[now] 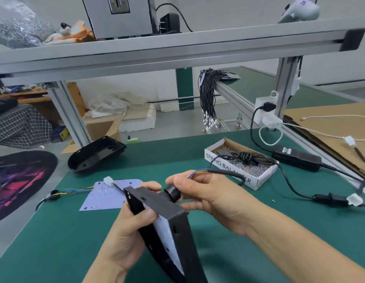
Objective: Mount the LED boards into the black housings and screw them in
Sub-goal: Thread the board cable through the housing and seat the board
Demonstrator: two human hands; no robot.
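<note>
While the black housing [167, 223] stands tilted on edge above the near desk [55, 242], LED board seated inside, the left hand [124, 231] clamps its rim for steadiness; the right hand [208, 197] pinches the cable grommet [173, 194], probably seating it.

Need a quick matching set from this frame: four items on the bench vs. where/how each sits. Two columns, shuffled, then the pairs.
Things:
1. housing with board
2. empty housing
3. loose LED board
4. screw box

States:
A. flat on the green mat, left of the hands
B. right of the hands, a black cord lying across it
C. gripped by the left hand, tilted on edge
D. at the mat's far left edge, open side up

Pairs: 1-C, 2-D, 3-A, 4-B
</note>
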